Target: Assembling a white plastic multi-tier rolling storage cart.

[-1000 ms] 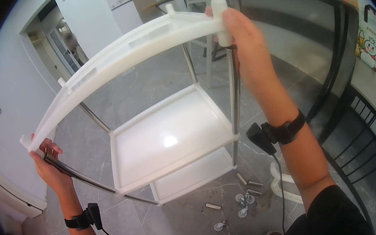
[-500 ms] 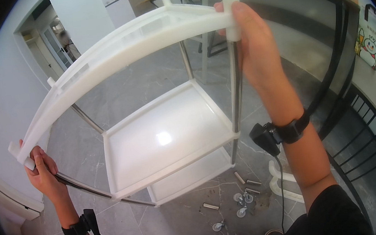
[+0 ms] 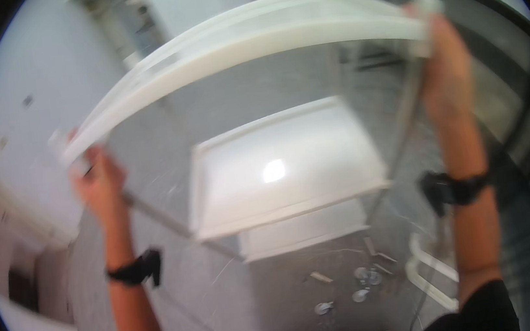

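A tiered shelf rack with metal poles stands before me, smeared by motion. Its white top tray point(image 3: 225, 49) spans between my two hands. At the tray's near left corner my left hand point(image 3: 101, 174) is closed round the corner and its pole. My right hand point(image 3: 449, 69) wraps the near right corner, with the metal pole point(image 3: 404, 123) running down beneath it. Lower down are the white middle tray point(image 3: 284, 163) and, partly hidden under it, the bottom tray point(image 3: 305, 229). Black straps with small devices sit on both wrists.
On the grey floor near my feet lie several casters point(image 3: 361, 295) and short metal tubes point(image 3: 321, 277). White curved handle-like parts point(image 3: 431, 277) rest at the right. A dark railing point(image 3: 506, 40) curves along the right side. A person point(image 3: 145, 16) stands in the far doorway.
The view has swung, so the rack and both hands appear farther right, and everything is blurrier. Both hands keep hold of the top tray's corners.
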Action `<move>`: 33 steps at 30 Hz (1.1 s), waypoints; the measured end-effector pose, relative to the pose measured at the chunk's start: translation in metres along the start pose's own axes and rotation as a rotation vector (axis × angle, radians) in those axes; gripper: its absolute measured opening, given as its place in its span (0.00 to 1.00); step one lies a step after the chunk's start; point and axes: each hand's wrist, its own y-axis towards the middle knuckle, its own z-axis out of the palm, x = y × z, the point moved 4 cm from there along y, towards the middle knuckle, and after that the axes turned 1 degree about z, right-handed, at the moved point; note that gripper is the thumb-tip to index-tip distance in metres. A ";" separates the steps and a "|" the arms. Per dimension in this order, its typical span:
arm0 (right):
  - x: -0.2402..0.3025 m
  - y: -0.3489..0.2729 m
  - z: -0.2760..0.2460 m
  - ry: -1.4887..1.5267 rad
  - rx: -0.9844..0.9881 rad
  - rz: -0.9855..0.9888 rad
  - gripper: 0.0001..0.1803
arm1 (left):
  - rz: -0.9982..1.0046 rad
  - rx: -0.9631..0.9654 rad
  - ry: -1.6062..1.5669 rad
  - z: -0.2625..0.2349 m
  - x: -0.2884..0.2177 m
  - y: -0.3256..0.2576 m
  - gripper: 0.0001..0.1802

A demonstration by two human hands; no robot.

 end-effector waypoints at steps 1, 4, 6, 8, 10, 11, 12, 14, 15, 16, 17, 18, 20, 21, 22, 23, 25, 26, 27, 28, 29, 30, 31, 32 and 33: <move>0.002 0.001 -0.017 -0.046 -0.022 -0.035 0.21 | 0.089 0.061 0.031 0.005 0.002 0.004 0.25; 0.001 0.001 -0.034 -0.220 -0.065 -0.046 0.26 | 0.133 0.052 -0.072 0.017 -0.012 0.004 0.25; 0.004 0.001 -0.019 -0.220 -0.088 -0.050 0.26 | 0.125 0.045 -0.051 0.015 -0.017 0.005 0.23; 0.007 0.002 -0.015 -0.226 -0.135 -0.052 0.25 | 0.103 0.044 -0.076 0.014 -0.018 0.008 0.17; 0.008 0.002 -0.013 -0.227 -0.157 -0.051 0.25 | 0.112 0.023 -0.083 0.016 -0.018 0.008 0.16; 0.008 0.002 -0.014 -0.229 -0.180 -0.052 0.25 | 0.123 0.001 -0.091 0.015 -0.018 0.008 0.15; 0.006 0.002 -0.015 -0.225 -0.181 -0.050 0.25 | 0.124 0.002 -0.087 0.015 -0.016 0.007 0.15; 0.000 0.001 -0.018 -0.184 -0.171 -0.036 0.25 | 0.127 0.004 -0.053 0.013 -0.011 0.003 0.13; -0.001 0.001 -0.021 -0.182 -0.173 -0.036 0.25 | 0.129 0.006 -0.050 0.014 -0.010 0.003 0.13; -0.001 0.001 -0.024 -0.223 -0.160 -0.056 0.25 | 0.117 0.014 -0.076 0.015 -0.009 0.003 0.14; -0.001 0.002 -0.025 -0.264 -0.148 -0.078 0.25 | 0.106 0.021 -0.102 0.016 -0.009 0.003 0.15; -0.002 0.002 -0.027 -0.264 -0.148 -0.076 0.25 | 0.106 0.023 -0.101 0.016 -0.009 0.002 0.15; -0.001 0.002 -0.028 -0.284 -0.131 -0.088 0.26 | 0.095 0.040 -0.093 0.017 -0.009 0.001 0.15; -0.001 0.000 -0.028 -0.284 -0.133 -0.082 0.26 | 0.091 0.045 -0.089 0.017 -0.009 0.000 0.15; -0.001 0.000 -0.026 -0.298 -0.125 -0.081 0.26 | 0.080 0.043 -0.081 0.016 -0.009 0.000 0.16; -0.002 -0.001 -0.025 -0.311 -0.117 -0.079 0.26 | 0.069 0.041 -0.073 0.015 -0.008 0.001 0.17; -0.003 0.000 -0.028 -0.303 -0.111 -0.070 0.25 | 0.127 0.067 -0.059 0.015 -0.007 0.003 0.18; -0.004 0.001 -0.028 -0.296 -0.104 -0.063 0.24 | 0.185 0.091 -0.047 0.014 -0.008 0.004 0.20; -0.005 0.001 -0.029 -0.297 -0.103 -0.062 0.24 | 0.184 0.092 -0.047 0.014 -0.007 0.004 0.20; -0.005 0.002 -0.029 -0.307 -0.118 -0.070 0.24 | 0.149 0.129 -0.072 0.014 -0.005 0.004 0.21; -0.005 0.002 -0.030 -0.317 -0.132 -0.079 0.24 | 0.114 0.167 -0.097 0.014 -0.004 0.004 0.24; -0.005 0.002 -0.031 -0.318 -0.132 -0.079 0.24 | 0.113 0.167 -0.097 0.013 -0.004 0.005 0.24; -0.006 0.002 -0.032 -0.315 -0.112 -0.083 0.25 | 0.113 0.115 -0.047 0.010 -0.002 0.008 0.26; -0.006 0.002 -0.032 -0.312 -0.093 -0.087 0.25 | 0.113 0.063 0.003 0.009 -0.001 0.011 0.28; -0.004 0.002 -0.029 -0.311 -0.096 -0.085 0.25 | 0.113 0.066 0.005 0.013 -0.008 0.016 0.28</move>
